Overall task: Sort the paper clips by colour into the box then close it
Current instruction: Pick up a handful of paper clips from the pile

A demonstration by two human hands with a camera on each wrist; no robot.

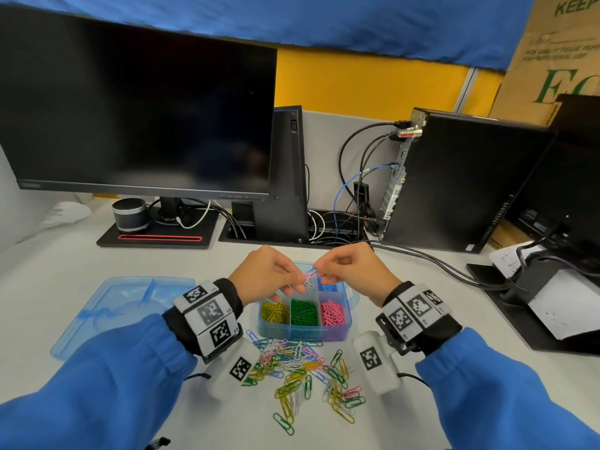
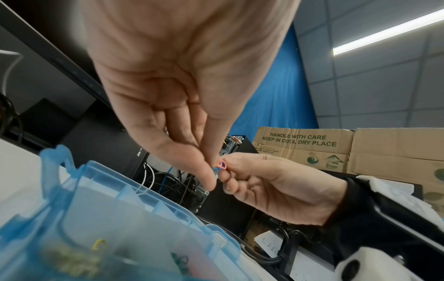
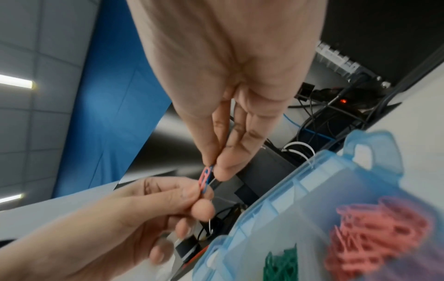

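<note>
White tabletop [image 1: 97, 254] below; both hands, left [image 1: 263, 274] and right [image 1: 354, 271], pinching tangled pink-and-blue clips [image 1: 310, 273]; could spring loose, land in wrong compartment of box [image 1: 305, 331].

Bright even ceiling-strip light [image 2: 389, 30] — soft shadows, wide-angle bending, blurred foreground box [image 3: 336, 218].

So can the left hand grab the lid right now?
Probably not yet. The left hand and right hand are both pinching linked pink and blue clips; the lid lies unobstructed left of the box.
</note>
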